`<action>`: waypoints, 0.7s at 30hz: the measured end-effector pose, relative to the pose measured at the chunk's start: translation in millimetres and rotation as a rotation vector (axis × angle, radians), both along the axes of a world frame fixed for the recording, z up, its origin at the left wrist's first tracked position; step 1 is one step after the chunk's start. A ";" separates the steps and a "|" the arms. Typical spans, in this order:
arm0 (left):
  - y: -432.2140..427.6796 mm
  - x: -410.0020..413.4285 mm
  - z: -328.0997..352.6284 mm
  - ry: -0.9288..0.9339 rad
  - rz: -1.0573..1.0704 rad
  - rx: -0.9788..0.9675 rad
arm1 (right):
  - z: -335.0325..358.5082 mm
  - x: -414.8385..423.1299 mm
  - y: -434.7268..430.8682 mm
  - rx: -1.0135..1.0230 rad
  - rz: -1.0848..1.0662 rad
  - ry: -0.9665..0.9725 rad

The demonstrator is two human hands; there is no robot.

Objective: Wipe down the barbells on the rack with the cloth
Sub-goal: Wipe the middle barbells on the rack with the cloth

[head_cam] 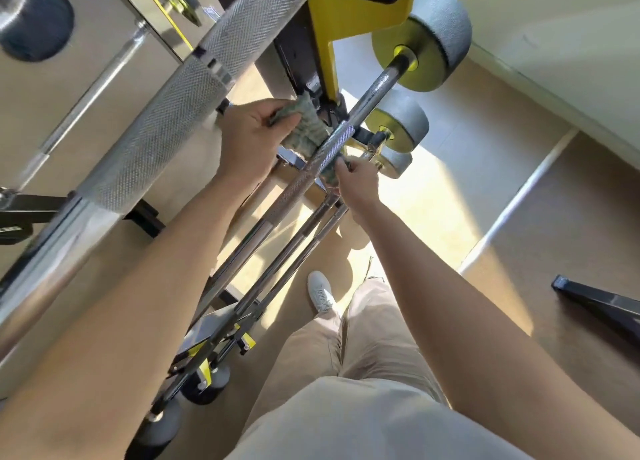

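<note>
Progress is judged partial. At upper left a thick bar [156, 113] is seen; whether it is wiped cannot be told. At centre, one end of the cloth [304, 127] is gripped in the curled left hand [249, 137]. The cloth is looped behind a thin bar [329, 148] on the rack [322, 44], and its other end is pinched by the right hand [356, 182]. The lower bars [277, 265] are probably left to be done.
</note>
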State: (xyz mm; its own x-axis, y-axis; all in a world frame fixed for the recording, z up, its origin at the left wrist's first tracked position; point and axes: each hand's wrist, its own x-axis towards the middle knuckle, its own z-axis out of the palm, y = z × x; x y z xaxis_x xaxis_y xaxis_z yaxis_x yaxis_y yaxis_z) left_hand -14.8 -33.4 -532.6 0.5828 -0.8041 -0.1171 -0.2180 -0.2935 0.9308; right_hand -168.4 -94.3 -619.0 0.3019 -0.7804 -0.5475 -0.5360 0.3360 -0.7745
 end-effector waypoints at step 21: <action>27.9 -7.9 -34.5 0.198 0.043 0.197 | 9.5 -57.8 8.1 -0.088 0.016 0.028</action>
State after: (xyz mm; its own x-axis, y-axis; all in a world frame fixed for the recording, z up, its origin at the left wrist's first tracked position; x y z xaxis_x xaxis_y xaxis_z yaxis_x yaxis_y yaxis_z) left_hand -22.6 -5.4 -567.1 0.5661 -0.7296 -0.3836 -0.0213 -0.4782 0.8780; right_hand -226.2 -86.2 -609.5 0.2999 -0.8211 -0.4856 -0.5627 0.2588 -0.7851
